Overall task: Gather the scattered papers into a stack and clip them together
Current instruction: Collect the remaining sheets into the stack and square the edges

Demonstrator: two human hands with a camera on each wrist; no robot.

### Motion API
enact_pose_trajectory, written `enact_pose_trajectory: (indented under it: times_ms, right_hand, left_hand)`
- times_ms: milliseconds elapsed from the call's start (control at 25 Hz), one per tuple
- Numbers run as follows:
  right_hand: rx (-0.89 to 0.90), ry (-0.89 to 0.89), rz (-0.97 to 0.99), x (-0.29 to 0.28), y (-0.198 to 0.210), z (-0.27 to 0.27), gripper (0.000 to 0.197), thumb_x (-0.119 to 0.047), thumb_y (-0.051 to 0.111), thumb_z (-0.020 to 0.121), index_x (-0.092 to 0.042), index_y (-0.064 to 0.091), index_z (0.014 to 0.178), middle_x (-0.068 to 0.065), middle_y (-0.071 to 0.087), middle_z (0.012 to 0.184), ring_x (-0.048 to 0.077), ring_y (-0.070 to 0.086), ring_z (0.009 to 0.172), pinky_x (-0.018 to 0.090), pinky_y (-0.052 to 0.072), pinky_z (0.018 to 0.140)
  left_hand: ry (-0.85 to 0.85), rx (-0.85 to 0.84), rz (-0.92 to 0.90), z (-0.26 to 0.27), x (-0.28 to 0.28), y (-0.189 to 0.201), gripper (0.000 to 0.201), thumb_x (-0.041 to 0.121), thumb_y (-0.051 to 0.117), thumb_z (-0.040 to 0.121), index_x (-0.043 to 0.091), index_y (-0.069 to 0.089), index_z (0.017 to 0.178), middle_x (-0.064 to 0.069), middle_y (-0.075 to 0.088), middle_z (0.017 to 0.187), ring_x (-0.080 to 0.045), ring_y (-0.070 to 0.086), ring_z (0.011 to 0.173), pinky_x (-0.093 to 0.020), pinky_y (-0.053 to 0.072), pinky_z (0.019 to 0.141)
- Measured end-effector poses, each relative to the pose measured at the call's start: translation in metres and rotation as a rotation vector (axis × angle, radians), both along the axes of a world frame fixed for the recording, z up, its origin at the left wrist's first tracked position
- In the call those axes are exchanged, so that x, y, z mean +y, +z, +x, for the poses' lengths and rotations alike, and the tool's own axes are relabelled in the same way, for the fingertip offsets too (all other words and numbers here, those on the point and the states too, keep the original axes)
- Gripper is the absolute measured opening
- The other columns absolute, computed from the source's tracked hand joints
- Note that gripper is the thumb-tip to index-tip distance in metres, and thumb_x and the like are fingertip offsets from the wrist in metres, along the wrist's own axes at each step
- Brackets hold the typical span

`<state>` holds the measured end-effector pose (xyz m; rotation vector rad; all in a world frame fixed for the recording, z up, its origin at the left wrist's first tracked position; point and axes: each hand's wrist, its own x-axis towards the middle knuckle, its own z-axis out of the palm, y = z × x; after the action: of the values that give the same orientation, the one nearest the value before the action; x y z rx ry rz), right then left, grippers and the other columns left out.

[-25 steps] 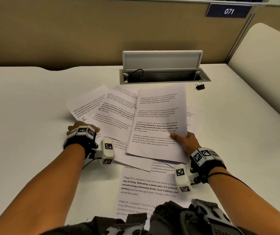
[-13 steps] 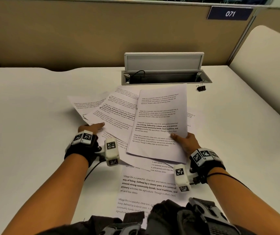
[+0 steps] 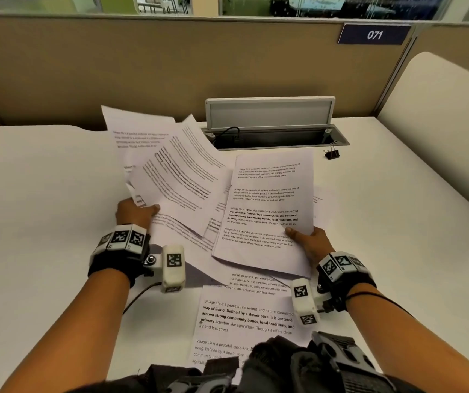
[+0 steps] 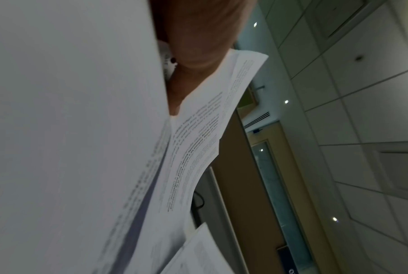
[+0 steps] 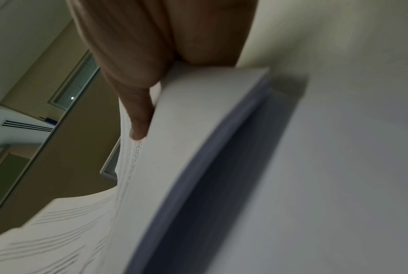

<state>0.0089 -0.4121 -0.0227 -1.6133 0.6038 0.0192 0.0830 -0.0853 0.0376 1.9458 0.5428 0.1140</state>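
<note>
Several printed white sheets lie spread over the white desk [image 3: 43,222]. My left hand [image 3: 135,212] grips a fan of sheets [image 3: 170,171] by their near edge and holds them lifted and tilted up; in the left wrist view those lifted sheets [image 4: 198,148] rise beside my fingers. My right hand [image 3: 302,238] pinches the near right corner of another sheet [image 3: 267,205], thumb on top; the right wrist view shows that thumb [image 5: 137,118] pressed on the paper edge [image 5: 186,129]. One more sheet [image 3: 244,321] lies flat near my body. A black binder clip [image 3: 332,154] stands at the back right.
An open cable tray [image 3: 273,139] with a raised grey lid [image 3: 270,114] and a black cable sits at the desk's back edge. A tan partition [image 3: 142,66] with a "071" sign [image 3: 374,34] stands behind. A beige panel [image 3: 443,131] rises on the right.
My left hand has taken hold of the left-hand sheets and lifted them off the desk, tilting them up and away. The right hand and its sheet have barely moved.
</note>
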Motion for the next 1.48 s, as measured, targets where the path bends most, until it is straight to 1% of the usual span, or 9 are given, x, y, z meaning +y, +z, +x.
enact_pose_trajectory:
  times_ms: [280, 440, 640, 800, 920, 1080, 1200, 1320, 1480]
  right_hand:
    - [-0.030, -0.002, 0.006, -0.001, 0.005, -0.003, 0.037, -0.015, 0.069, 0.079, 0.004, 0.060, 0.110, 0.024, 0.064, 0.111, 0.030, 0.060, 0.090, 0.046, 0.049, 0.092]
    - [-0.084, 0.035, 0.078, 0.001, 0.020, -0.008, 0.072, -0.054, 0.075, 0.060, -0.007, 0.058, 0.112, 0.019, 0.064, 0.115, 0.034, 0.062, 0.099, 0.050, 0.048, 0.094]
    - [-0.188, 0.074, 0.223, -0.007, 0.048, -0.006, 0.048, -0.044, 0.038, 0.093, -0.012, 0.048, 0.126, 0.012, 0.061, 0.120, 0.025, 0.064, 0.093, 0.035, 0.057, 0.078]
    - [-0.281, 0.161, 0.305, -0.008, 0.070, -0.014, 0.066, -0.066, 0.057, 0.066, -0.024, 0.057, 0.117, 0.003, 0.068, 0.116, 0.021, 0.070, 0.092, 0.031, 0.059, 0.071]
    - [-0.324, 0.174, 0.317, -0.006, 0.073, -0.015, 0.093, -0.065, 0.077, 0.042, -0.017, 0.058, 0.119, 0.006, 0.070, 0.110, 0.024, 0.068, 0.097, 0.035, 0.058, 0.077]
    - [-0.336, 0.190, 0.288, -0.006, 0.069, -0.020, 0.086, -0.060, 0.083, 0.035, -0.016, 0.062, 0.106, 0.005, 0.073, 0.100, 0.022, 0.071, 0.087, 0.034, 0.059, 0.074]
    - [-0.295, 0.135, 0.307, -0.013, 0.050, -0.029, 0.084, -0.053, 0.084, 0.044, -0.011, 0.060, 0.113, 0.006, 0.072, 0.100, 0.021, 0.071, 0.084, 0.033, 0.059, 0.071]
    - [-0.190, 0.106, 0.290, -0.022, 0.030, -0.040, 0.045, -0.024, 0.063, 0.083, -0.002, 0.053, 0.121, 0.013, 0.068, 0.104, 0.020, 0.071, 0.075, 0.032, 0.060, 0.065]
    - [-0.052, 0.135, 0.145, -0.027, 0.011, -0.048, 0.051, -0.016, 0.064, 0.083, -0.002, 0.044, 0.128, 0.022, 0.058, 0.123, 0.036, 0.061, 0.098, 0.049, 0.054, 0.083]
  left_hand:
    - [0.231, -0.288, -0.039, -0.009, 0.025, 0.054, 0.040, 0.008, 0.064, 0.081, -0.007, 0.056, 0.117, -0.025, 0.057, 0.126, -0.034, 0.057, 0.115, -0.031, 0.042, 0.095]
    - [0.155, -0.354, -0.281, -0.017, 0.007, 0.053, 0.041, 0.005, 0.066, 0.078, -0.004, 0.057, 0.117, -0.020, 0.060, 0.123, -0.031, 0.059, 0.112, -0.029, 0.043, 0.095]
    - [-0.038, -0.218, -0.452, -0.033, -0.027, 0.025, 0.040, 0.002, 0.067, 0.076, -0.002, 0.057, 0.115, -0.021, 0.060, 0.121, -0.033, 0.060, 0.108, -0.050, 0.045, 0.099]
    - [-0.197, -0.190, -0.432, -0.047, -0.044, 0.015, 0.039, 0.001, 0.065, 0.078, 0.000, 0.056, 0.116, -0.010, 0.060, 0.110, -0.026, 0.059, 0.099, -0.044, 0.046, 0.096]
    - [-0.334, -0.169, -0.424, -0.058, -0.050, 0.015, 0.034, 0.000, 0.064, 0.079, 0.005, 0.057, 0.111, -0.009, 0.063, 0.100, -0.024, 0.061, 0.088, -0.036, 0.050, 0.084]
    - [-0.390, -0.130, -0.424, -0.059, -0.048, 0.009, 0.022, -0.003, 0.064, 0.077, 0.007, 0.061, 0.097, -0.007, 0.068, 0.086, -0.029, 0.062, 0.086, -0.041, 0.051, 0.083]
    - [-0.367, -0.080, -0.448, -0.063, -0.047, -0.001, 0.026, -0.004, 0.064, 0.077, 0.002, 0.059, 0.101, -0.020, 0.064, 0.101, -0.030, 0.062, 0.086, -0.043, 0.051, 0.085]
    - [-0.379, -0.014, -0.463, -0.067, -0.049, -0.014, 0.038, -0.005, 0.064, 0.076, -0.005, 0.056, 0.113, -0.023, 0.063, 0.110, -0.034, 0.061, 0.099, -0.047, 0.050, 0.090]
    - [-0.417, 0.029, -0.509, -0.071, -0.058, -0.023, 0.040, -0.010, 0.058, 0.079, -0.007, 0.051, 0.118, -0.026, 0.056, 0.122, -0.039, 0.056, 0.112, -0.046, 0.049, 0.089]
